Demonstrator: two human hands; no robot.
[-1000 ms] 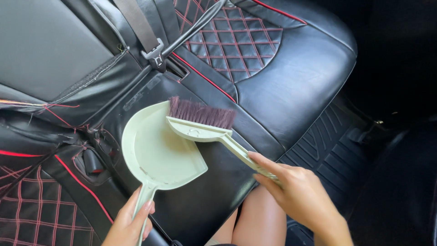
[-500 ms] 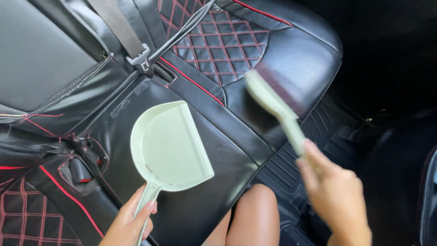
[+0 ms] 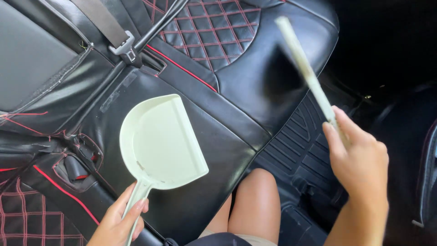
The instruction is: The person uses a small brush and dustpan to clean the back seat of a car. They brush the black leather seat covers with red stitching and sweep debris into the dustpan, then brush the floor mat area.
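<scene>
Left hand, fingers wrapped round the handle of a pale green dustpan. Pan lies flat on the black leather car seat, open lip pointing away from the fingers.

Right hand closed round the handle of a matching hand brush, lifted clear of the seat, blurred; brush head well beyond the fingertips, over the seat edge. Ribbed floor mat under that hand. Seat-belt buckle far above the pan.

Left hand holds dustpan; right hand holds brush.
</scene>
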